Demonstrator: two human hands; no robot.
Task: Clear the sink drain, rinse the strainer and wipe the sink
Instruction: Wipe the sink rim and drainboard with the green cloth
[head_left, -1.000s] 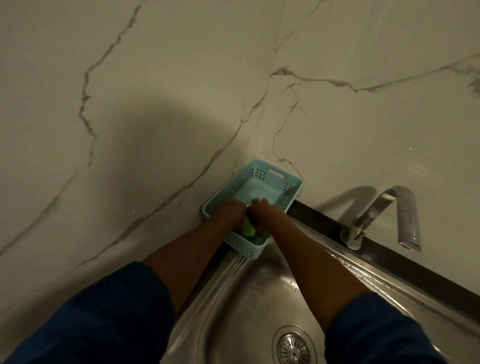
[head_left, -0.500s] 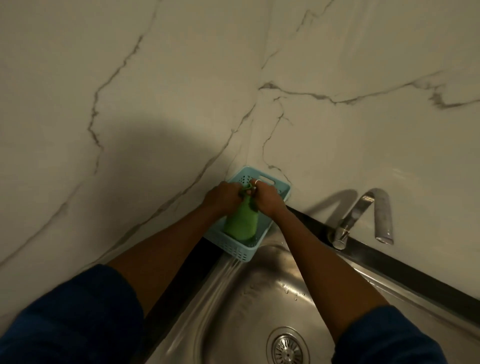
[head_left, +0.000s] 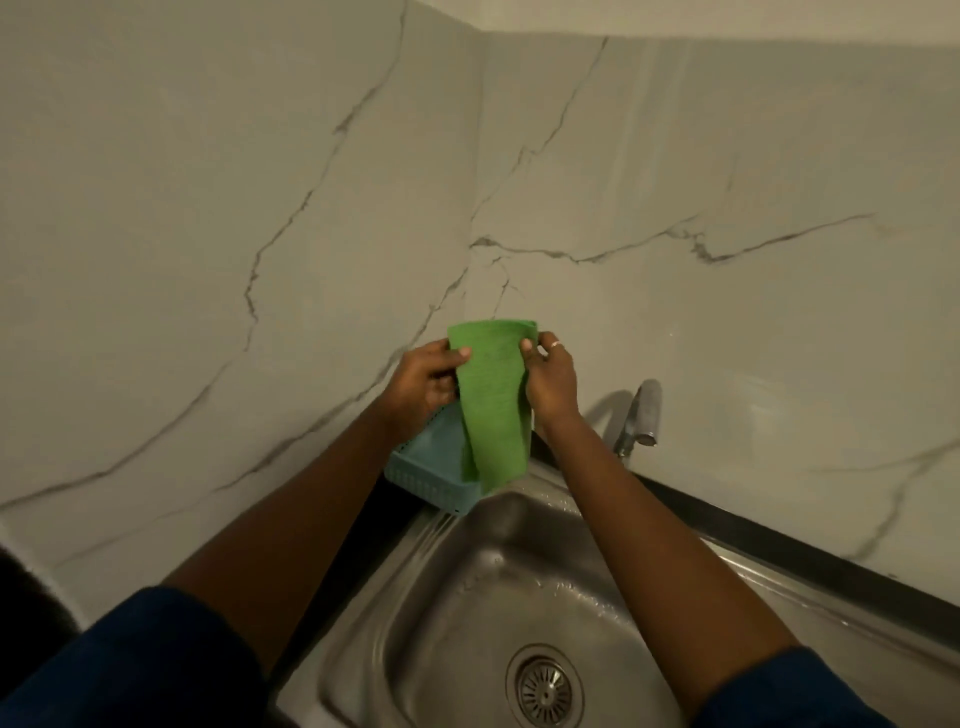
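Observation:
A green cloth (head_left: 492, 395) hangs unfolded in the air above the far left corner of the steel sink (head_left: 467, 587). My left hand (head_left: 423, 382) grips its upper left edge and my right hand (head_left: 553, 379) grips its upper right edge. The cloth's lower end dangles over a light blue plastic basket (head_left: 431, 465) that stands on the sink's corner by the wall. The round metal strainer (head_left: 545, 690) sits in the drain at the bottom of the basin.
A chrome tap (head_left: 641, 415) rises at the back right of the sink, with no water running. White marble walls (head_left: 260, 208) meet in a corner behind the basket. A dark strip (head_left: 779, 545) runs along the sink's back edge.
Both hands lifted the green cloth up out of the blue basket and spread it open. It was bunched low in the basket a second ago.

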